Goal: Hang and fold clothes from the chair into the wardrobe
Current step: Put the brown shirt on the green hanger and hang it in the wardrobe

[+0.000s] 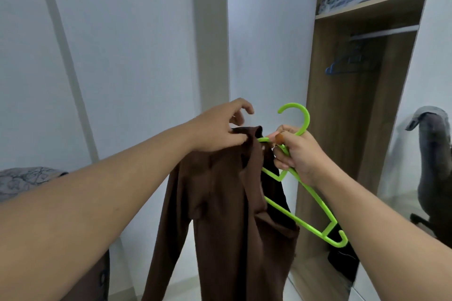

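A brown long-sleeved garment (227, 208) hangs down in front of me, partly drawn over a bright green plastic hanger (305, 210). My left hand (220, 129) pinches the garment's collar at the top, with its other fingers spread. My right hand (297, 154) grips the green hanger just below its hook, and the hanger's right arm slants down bare. The open wardrobe (342, 129) stands right behind, with a rail (384, 32) and a blue hanger (347, 66) on it.
A shelf (371, 5) above the rail holds dark clothes in clear plastic. Dark items lie on the wardrobe floor (342, 261). A chair draped with grey clothing (433, 161) stands at the right. Patterned fabric (27, 178) shows at the left. White walls lie behind.
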